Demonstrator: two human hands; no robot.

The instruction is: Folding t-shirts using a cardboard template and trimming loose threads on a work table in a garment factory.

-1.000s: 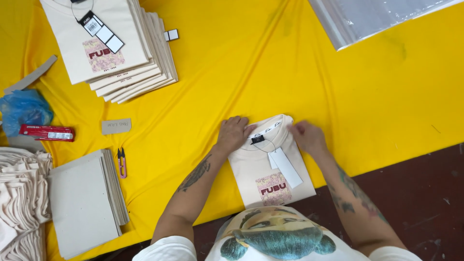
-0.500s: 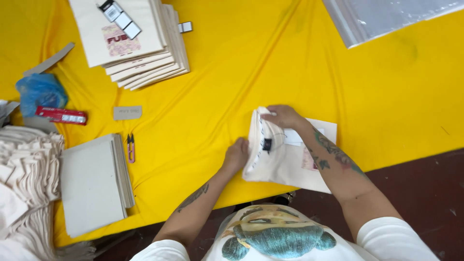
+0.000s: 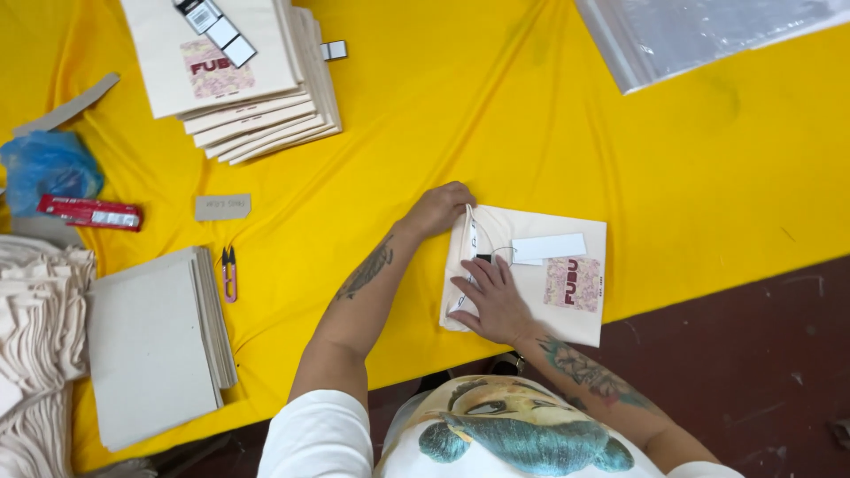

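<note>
Pressing flat, the right hand pins the folded shirt — left hand grasps its far-left edge.

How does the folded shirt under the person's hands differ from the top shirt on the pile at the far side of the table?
The folded shirt lies alone on the yellow cloth, under the left hand and right hand; the top shirt caps a stack and nobody touches it. The folded shirt's white tag lies flat across it; the top shirt's tag is dark-edged and slanted. Both are cream, folded, with a pinkish print.
</note>
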